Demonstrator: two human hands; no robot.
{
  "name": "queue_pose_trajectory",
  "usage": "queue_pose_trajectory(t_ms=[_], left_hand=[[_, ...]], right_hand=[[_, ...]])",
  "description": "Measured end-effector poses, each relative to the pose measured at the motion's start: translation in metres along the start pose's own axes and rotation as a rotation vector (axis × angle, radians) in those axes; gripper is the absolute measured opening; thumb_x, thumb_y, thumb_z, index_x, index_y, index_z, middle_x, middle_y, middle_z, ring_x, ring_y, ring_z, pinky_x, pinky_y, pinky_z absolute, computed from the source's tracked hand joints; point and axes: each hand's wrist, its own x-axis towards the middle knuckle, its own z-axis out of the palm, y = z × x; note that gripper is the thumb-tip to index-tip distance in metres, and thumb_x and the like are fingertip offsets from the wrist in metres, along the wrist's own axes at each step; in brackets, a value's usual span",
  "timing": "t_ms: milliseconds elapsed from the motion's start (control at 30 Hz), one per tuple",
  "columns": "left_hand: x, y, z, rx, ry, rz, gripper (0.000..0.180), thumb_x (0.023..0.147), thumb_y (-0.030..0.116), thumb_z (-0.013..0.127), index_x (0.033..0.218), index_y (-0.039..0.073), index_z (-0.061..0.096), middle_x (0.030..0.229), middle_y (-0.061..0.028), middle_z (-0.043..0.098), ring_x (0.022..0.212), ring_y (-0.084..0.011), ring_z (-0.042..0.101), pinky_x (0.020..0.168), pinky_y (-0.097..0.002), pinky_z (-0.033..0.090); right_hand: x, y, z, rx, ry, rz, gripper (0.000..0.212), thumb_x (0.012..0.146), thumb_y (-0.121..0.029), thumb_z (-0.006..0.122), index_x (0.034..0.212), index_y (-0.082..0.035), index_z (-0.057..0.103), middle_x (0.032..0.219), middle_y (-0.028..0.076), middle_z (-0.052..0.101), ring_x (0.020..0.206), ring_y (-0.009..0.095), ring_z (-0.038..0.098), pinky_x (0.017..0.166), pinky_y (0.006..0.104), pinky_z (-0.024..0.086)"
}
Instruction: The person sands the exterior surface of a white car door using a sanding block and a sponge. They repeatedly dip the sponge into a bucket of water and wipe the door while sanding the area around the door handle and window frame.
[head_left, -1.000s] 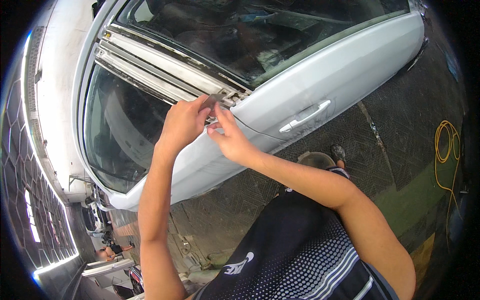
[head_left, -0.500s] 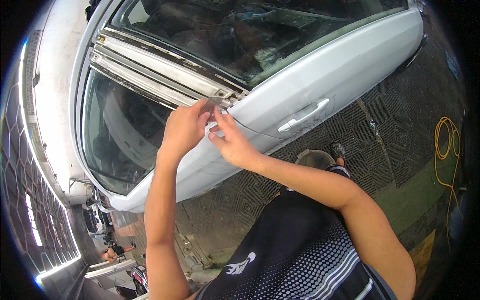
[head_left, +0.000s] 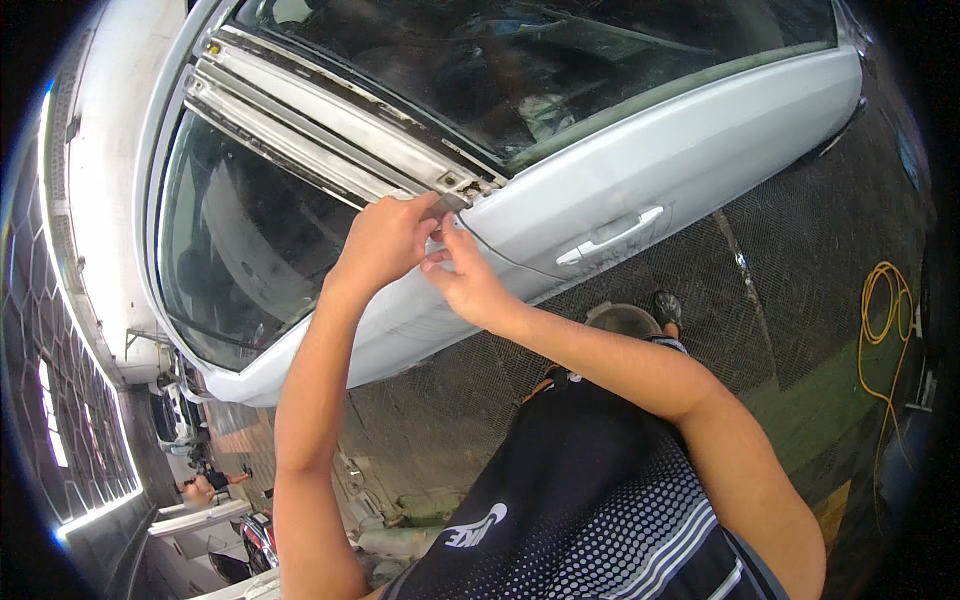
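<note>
Grey and thin, the flat piece [head_left: 452, 203] lies just above the centre of the frame, nearer the upper end of the door seam [head_left: 500, 255] than a second ago, and both hands have shifted slightly rightward with it. The view has turned a little too: the coiled yellow hose [head_left: 880, 310] at the right edge shows lower. The silver car [head_left: 700, 150] spans the top of the frame, with dark side glass [head_left: 250, 240] at upper left, a pale ribbed pillar [head_left: 330, 120] slanting between the windows, and a white handle [head_left: 610, 237] right of centre. Below it runs a dark textured floor [head_left: 810, 260], with a green strip [head_left: 800, 410] at lower right. A white vehicle [head_left: 175, 415] and a distant person [head_left: 205, 485] show at lower left, under a bright light strip [head_left: 100, 515]. The left hand [head_left: 383, 238] is closed, pinching the piece between thumb and fingers against the bodywork near the pillar's lower end. The right hand [head_left: 468, 282] is partly open, its thumb apart from its bent fingers; one fingertip reaches up to the piece, though whether it touches cannot be told.
</note>
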Motion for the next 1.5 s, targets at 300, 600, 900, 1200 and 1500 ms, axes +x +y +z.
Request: queue_pose_trajectory(t_ms=[300, 600, 900, 1200, 1500], left_hand=[[0.055, 0.031, -0.03, 0.295, -0.095, 0.244, 0.027, 0.077, 0.015, 0.077, 0.103, 0.011, 0.072, 0.078, -0.0161, 0.072, 0.076, -0.0396, 0.07, 0.067, -0.0483, 0.056], [0.1, 0.078, -0.037, 0.641, -0.472, 0.349, 0.016, 0.075, 0.007, 0.073, 0.09, 0.008, 0.079, 0.09, -0.0129, 0.077, 0.086, -0.032, 0.076, 0.072, -0.0418, 0.062], [0.124, 0.107, -0.029, 0.8, -0.642, 0.39, 0.017, 0.08, 0.008, 0.07, 0.094, 0.005, 0.08, 0.097, -0.0148, 0.077, 0.092, -0.0313, 0.076, 0.079, -0.0422, 0.062], [0.058, 0.021, -0.028, 0.212, -0.228, 0.164, 0.03, 0.083, 0.018, 0.073, 0.11, 0.005, 0.07, 0.085, -0.0218, 0.071, 0.087, -0.0442, 0.069, 0.076, -0.0504, 0.055], [-0.009, -0.01, 0.021, -0.13, 0.147, -0.015, 0.029, 0.09, 0.02, 0.07, 0.115, 0.005, 0.071, 0.077, -0.0239, 0.069, 0.074, -0.0434, 0.068, 0.069, -0.049, 0.055]], right_hand=[[0.008, -0.016, 0.001, 0.244, 0.097, -0.002, 0.096, 0.097, -0.006, 0.063, 0.164, -0.004, -0.006, 0.142, 0.017, 0.044, 0.107, 0.022, 0.059, 0.095, 0.0353, 0.05], [0.014, -0.026, 0.004, 0.325, 0.161, 0.06, 0.062, 0.097, -0.007, 0.063, 0.149, -0.003, 0.029, 0.136, 0.013, 0.047, 0.105, 0.022, 0.058, 0.091, 0.0366, 0.051], [0.016, -0.038, -0.001, 0.382, 0.145, 0.173, 0.066, 0.097, -0.007, 0.063, 0.152, -0.005, 0.026, 0.138, 0.014, 0.048, 0.101, 0.021, 0.058, 0.084, 0.0362, 0.052], [0.01, -0.017, -0.006, 0.201, 0.095, 0.165, 0.089, 0.098, -0.009, 0.063, 0.165, -0.006, 0.005, 0.144, 0.014, 0.044, 0.105, 0.018, 0.058, 0.093, 0.0328, 0.051], [0.007, 0.017, 0.014, 0.052, 0.089, 0.013, 0.096, 0.097, -0.005, 0.063, 0.164, -0.005, -0.005, 0.147, 0.021, 0.04, 0.103, 0.02, 0.059, 0.098, 0.0338, 0.05]])
